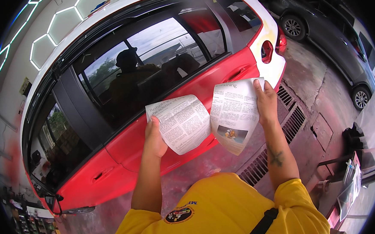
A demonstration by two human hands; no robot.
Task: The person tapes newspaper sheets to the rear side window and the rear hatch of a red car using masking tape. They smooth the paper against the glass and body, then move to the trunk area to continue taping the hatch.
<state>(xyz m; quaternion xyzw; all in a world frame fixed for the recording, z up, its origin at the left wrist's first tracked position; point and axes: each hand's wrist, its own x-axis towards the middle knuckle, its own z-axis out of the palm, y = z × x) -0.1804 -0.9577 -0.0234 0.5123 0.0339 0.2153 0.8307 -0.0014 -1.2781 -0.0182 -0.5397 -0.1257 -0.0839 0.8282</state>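
Note:
My left hand [155, 139] grips a printed newspaper piece [183, 126] by its left edge, with the thumb on top. In my right hand [266, 102] is another newspaper piece [233, 107], held at its upper right edge; it has a small colour picture low down and narrows to a point at the bottom. The two sheets hang side by side with a narrow gap between them. Both are in front of the side of a red car [125, 148]. Some fingers are hidden behind the paper.
The car's dark rear door window [149, 50] mirrors a person and the sky. Around the fuel opening [267, 52] the body is whitish. A drain grate [294, 123] runs along the floor. A dark vehicle [328, 35] stands at right, and shelves [35, 229] stand at lower left.

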